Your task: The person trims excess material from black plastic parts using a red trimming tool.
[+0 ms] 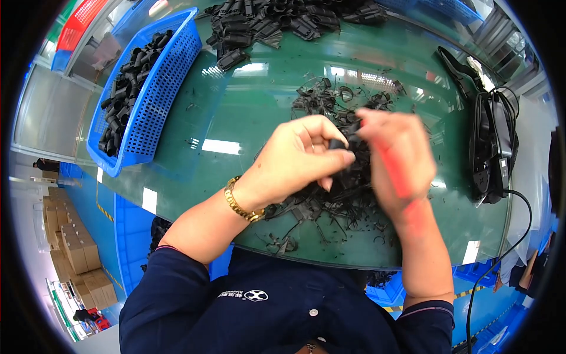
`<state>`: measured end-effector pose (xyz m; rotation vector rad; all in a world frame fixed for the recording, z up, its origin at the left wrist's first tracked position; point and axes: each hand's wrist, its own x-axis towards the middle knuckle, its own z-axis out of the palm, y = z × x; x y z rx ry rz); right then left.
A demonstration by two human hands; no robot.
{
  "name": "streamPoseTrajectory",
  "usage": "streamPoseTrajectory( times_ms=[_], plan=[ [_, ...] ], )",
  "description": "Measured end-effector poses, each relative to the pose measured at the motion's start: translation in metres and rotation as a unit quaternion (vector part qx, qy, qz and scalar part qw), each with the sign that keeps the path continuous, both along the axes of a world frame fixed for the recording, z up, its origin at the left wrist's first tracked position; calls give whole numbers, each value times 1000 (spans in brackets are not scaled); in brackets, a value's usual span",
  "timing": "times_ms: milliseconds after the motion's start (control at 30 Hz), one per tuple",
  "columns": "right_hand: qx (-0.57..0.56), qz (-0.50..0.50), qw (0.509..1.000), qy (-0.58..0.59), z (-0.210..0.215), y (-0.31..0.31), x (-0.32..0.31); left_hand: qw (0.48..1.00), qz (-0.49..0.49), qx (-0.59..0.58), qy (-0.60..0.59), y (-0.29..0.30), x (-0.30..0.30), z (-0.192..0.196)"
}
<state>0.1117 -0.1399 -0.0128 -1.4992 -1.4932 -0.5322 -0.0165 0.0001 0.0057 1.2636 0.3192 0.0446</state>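
In front of me, my left hand (300, 150) is closed, pinching a small black plastic part (337, 145) between thumb and fingers. Close beside it on the right, my right hand (402, 154) is blurred by motion, its fingers curled toward that part. A long red streak (394, 168) runs along this hand to the wrist; what it belongs to is too smeared to tell. Beneath both hands a heap of black plastic scraps and trimmings (315, 100) spreads over the green tabletop (236, 109).
At the left stands a blue perforated basket (159, 100) filled with black tubular parts (127, 94). More black parts (306, 23) are piled at the far edge. To the right lies a black device with a cable (492, 141). Cardboard boxes (79, 248) stand on the floor at left.
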Motion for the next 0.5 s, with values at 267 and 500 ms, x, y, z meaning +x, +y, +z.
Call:
streamPoseTrajectory(
  times_ms=[267, 500],
  plan=[
    [9, -12, 909, 415, 8, -5, 5, 997, -7, -11, -73, 0, 2, -8],
    [-22, 33, 878, 476, 16, -11, 4, 998, -25, -20, -45, 3, 5, -5]
  ],
)
